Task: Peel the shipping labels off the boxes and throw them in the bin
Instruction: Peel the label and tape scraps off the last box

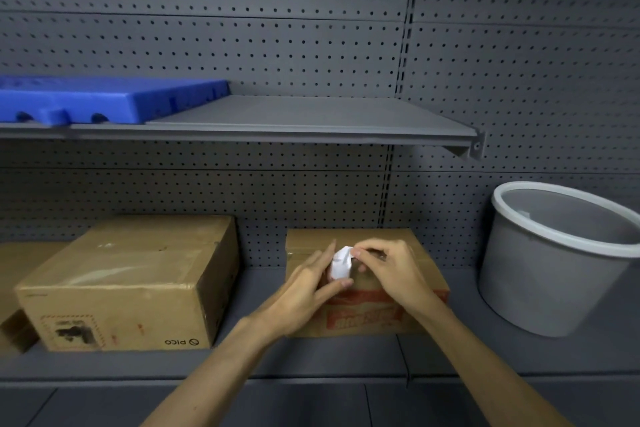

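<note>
Hidden: the top of the small box (367, 288) under the two hands is mostly covered, so whether the label (341, 263) is still stuck to it at any edge cannot be told
Cut off: a third carton (14, 274) at the far left runs out of view; the bin (557, 260) loses part of its rim at the right edge
Hard to make out: the red print on the small box's front is blurred and unreadable; a dark smudged patch on the front of the large box (128, 284) may be a stamp or mark, not legible; only "PICO", upside down, reads clearly there
Label: white, crumpled, held above the small box's top, between both hands
Left hand (311, 282): fingers extended along the label's left side, thumb under its lower edge, grip pressed against the paper
Right hand (384, 269): thumb and forefinger pinched on the label's upper right corner, grip clamped on the paper
Bin: grey, round, pale rim, on the same shelf to the right of the small box, well apart from it; its inside is partly visible, contents unclear
Lower shelf (450, 354): dark grey, carries the boxes and the bin
Upper shelf (311, 118): grey, on a bracket, with a blue plastic slab (104, 99) lying at its left end
Back wall (242, 28): grey perforated panels with a slotted upright
</note>
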{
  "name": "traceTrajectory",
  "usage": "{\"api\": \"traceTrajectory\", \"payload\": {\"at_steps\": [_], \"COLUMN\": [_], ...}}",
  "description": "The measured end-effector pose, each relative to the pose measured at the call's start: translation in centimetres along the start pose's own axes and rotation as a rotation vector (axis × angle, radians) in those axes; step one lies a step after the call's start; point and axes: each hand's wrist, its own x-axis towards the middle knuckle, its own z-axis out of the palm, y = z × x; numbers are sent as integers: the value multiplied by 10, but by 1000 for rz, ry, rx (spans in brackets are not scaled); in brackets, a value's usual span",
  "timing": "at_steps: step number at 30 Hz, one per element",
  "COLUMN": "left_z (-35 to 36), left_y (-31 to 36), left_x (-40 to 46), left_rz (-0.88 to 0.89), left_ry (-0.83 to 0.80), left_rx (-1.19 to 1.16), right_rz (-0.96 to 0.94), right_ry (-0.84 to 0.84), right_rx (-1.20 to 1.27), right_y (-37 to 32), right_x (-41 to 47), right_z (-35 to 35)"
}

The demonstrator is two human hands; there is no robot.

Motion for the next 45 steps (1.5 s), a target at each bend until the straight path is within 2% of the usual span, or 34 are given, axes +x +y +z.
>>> {"api": "traceTrajectory", "payload": {"at_steps": [3,5,9,15,23,26,29,34,40,45], "left_z": [2,-5,-7,4,5,5,3,1,-2,-5], "left_y": [-5,-17,-13,-5,-12,-13,-15,-17,-12,-11], "left_x": [-5,-8,-5,0,-2,-1,-1,5,9,7], "left_rz": [29,46,147,178,123,95,45,20,57,20], "left_ry": [46,141,166,104,129,142,229,244,157,52], "left_rx": [-130,-69,115,212,297,260,161,106,9,-101], "right_rz": [84,139,167,153,73,64,122,-122,-253,-234], "right_ry": [75,103,3,-87,-233,-220,-94,-221,-147,-146], "right_rx": [-4,26,76,148,-35,-130,-279,-408,-459,-372], "right_y": [11,19,14,11,11,10,12,4,5,8], "right_x": [2,3,-5,-7,-16,-15,-12,-19,-15,-10], "right_z": [-15,-29,-24,-11,-6,-6,-13,1,10,6]}}
